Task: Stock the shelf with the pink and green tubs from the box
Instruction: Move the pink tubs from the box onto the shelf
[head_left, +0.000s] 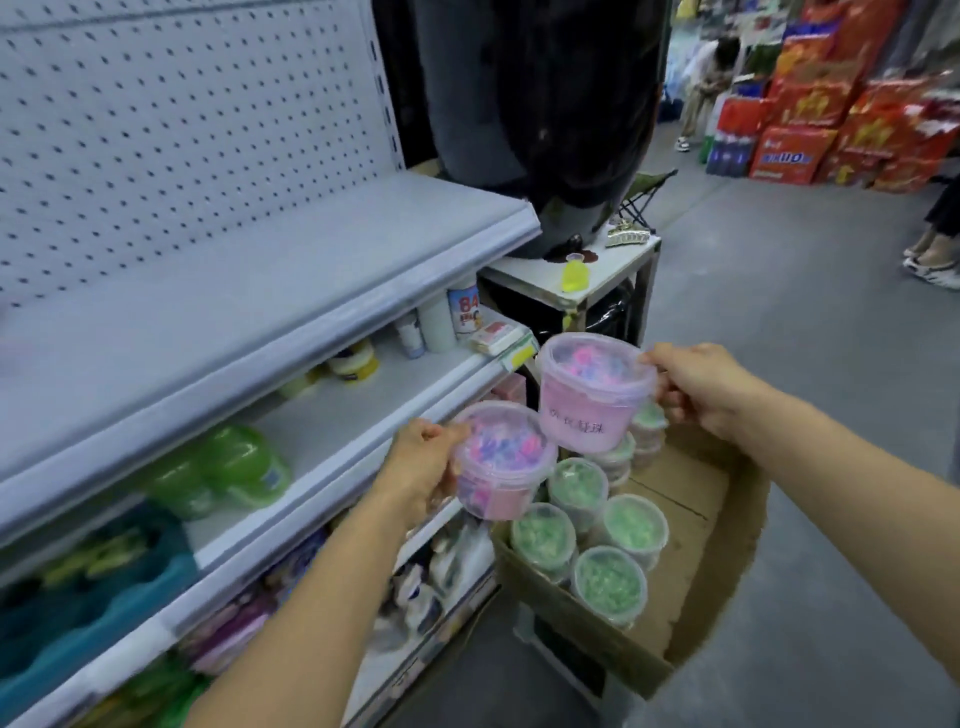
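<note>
Two round pink plastic tubs with clear lids are held in the air between the shelving and the box, one in each of the hands. The left hand (423, 467) is curled round the left side of the lower pink tub (501, 465), fingers at its rim, so that the tub is tilted with its lid turned up towards the camera. The right hand (698, 387) is closed on the right edge of the upper pink tub (592, 395), which is carried higher and a little to the right of the first and shows dark printed characters on its side. Both tubs are seen just off the front edge of the middle shelf of the grey metal shelving unit (332, 291), touching no shelf. Below them, an open brown cardboard box (691, 525) stands on the grey floor beside the unit's right end; round green plastic tubs with clear lids (608, 579) are packed upright along the box's left side, while the right part of its bottom is bare cardboard. The upper shelf board is bare, backed by a perforated panel. On the middle shelf, green bottles (244, 467) lie near the left, and white bottles (441, 322) stand near the right end. Red cartons (841, 104) are stacked at the far right of the aisle.
</note>
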